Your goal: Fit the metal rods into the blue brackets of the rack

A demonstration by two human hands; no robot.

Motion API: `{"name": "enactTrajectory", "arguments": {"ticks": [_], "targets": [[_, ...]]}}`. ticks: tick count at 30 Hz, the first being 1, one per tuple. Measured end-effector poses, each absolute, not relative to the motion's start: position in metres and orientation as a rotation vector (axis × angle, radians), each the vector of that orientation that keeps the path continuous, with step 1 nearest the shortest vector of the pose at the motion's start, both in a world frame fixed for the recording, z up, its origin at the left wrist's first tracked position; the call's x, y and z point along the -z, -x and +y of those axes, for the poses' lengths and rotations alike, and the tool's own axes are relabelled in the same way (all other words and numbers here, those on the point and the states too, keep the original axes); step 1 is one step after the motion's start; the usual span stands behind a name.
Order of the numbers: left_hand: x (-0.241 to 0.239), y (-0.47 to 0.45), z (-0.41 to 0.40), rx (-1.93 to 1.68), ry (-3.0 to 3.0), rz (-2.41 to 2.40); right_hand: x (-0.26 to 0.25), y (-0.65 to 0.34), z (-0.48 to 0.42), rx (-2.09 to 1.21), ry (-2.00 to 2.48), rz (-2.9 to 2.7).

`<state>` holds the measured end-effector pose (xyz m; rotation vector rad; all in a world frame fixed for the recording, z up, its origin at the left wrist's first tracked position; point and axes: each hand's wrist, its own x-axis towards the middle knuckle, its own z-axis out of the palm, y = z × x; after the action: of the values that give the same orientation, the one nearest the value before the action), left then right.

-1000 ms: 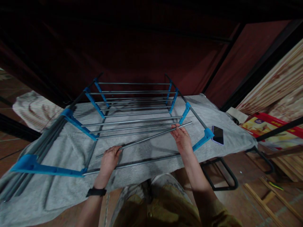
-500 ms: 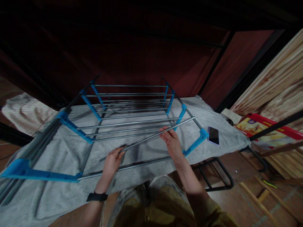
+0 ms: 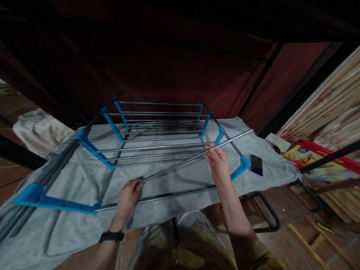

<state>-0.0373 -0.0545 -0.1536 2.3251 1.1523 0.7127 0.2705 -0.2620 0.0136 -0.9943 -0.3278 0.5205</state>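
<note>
A loose grey metal rod [image 3: 180,163] runs at a slant from lower left to upper right above a rack of grey rods and blue plastic brackets [image 3: 92,150]. My left hand [image 3: 128,195] is closed on the rod's lower left end. My right hand [image 3: 219,163] pinches the rod further along, near the blue bracket [image 3: 239,168] on the rack's right side. The rod's far end sticks out past the rack's right rail. The rack lies on a grey cloth [image 3: 73,187] over a low table.
A dark phone [image 3: 255,165] lies on the cloth to the right of the rack. A black metal frame [image 3: 267,210] shows under the table's right edge. A red printed box [image 3: 317,161] and wooden slats [image 3: 317,243] are on the floor at right. Dark red wall behind.
The loose rod has slid up and to the right; its lower end now sits in my left hand and its far end reaches past the rack's right rail. Both hands kept hold.
</note>
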Motion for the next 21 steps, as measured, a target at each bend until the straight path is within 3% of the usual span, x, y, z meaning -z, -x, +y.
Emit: {"name": "enactTrajectory", "arguments": {"ticks": [21], "targets": [[0.129,0.018,-0.096,-0.718,-1.81,1.056,0.009,-0.228,-0.248,-0.627,1.094,-0.38]]}}
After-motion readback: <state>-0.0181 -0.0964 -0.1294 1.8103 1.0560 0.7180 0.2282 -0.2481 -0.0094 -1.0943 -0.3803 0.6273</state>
